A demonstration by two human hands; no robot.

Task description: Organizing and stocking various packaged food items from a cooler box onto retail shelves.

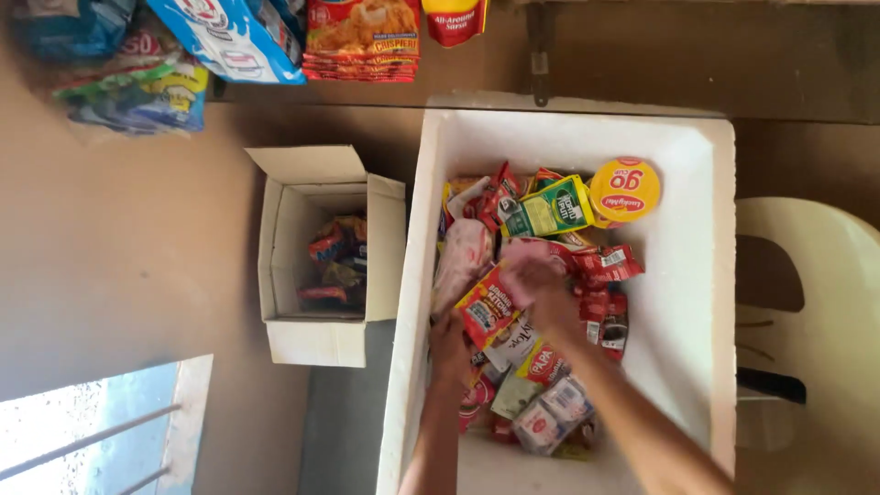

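While hanging snack bags (147,64) crowd the wall at ten o'clock, one small cardboard box (316,344) stands open at nine o'clock with a few wrappers inside, just beside one large white foam box (697,275) filling the centre; a pale plastic chair (816,302) sits at three o'clock. Loose sachets pile thick inside the foam box, hemming both hands in. The left hand (449,344) pinches the lower edge of a red-and-yellow packet (486,307), which lies at one o'clock from it. The right hand (536,280) rests on the heap just right of that packet; its grip is blurred, so cannot be told. One green pouch (555,209) and one round yellow cup lid (624,191) lie at twelve o'clock.
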